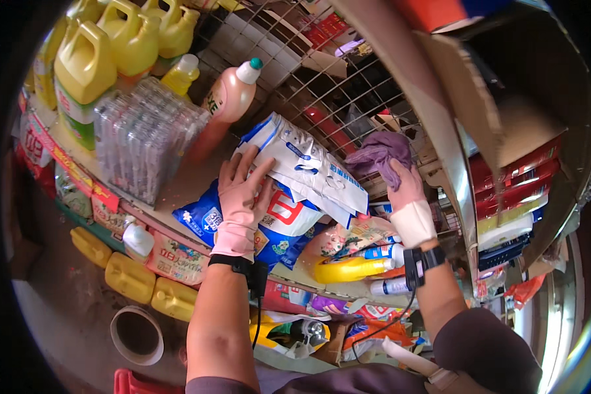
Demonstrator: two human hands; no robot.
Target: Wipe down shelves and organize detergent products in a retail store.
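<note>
My left hand [241,205], in a pale pink glove, rests with fingers spread on a blue bag of what looks like detergent [282,230]. Its fingertips reach a white plastic packet with blue print [308,164], which lies across the top of that bag. A crumpled purple cloth [377,152] is gripped in my gloved right hand [408,197], close to the wire mesh at the back of the shelf. Part of the bag is hidden under the packet and my left hand.
On the shelf's left stand clear plastic-wrapped items [144,134], a pink bottle with a green cap [233,92] and yellow jugs [85,62]. Wire mesh [354,88] backs the shelf. A yellow bottle [351,269] lies near its edge. A round bin [136,335] stands below.
</note>
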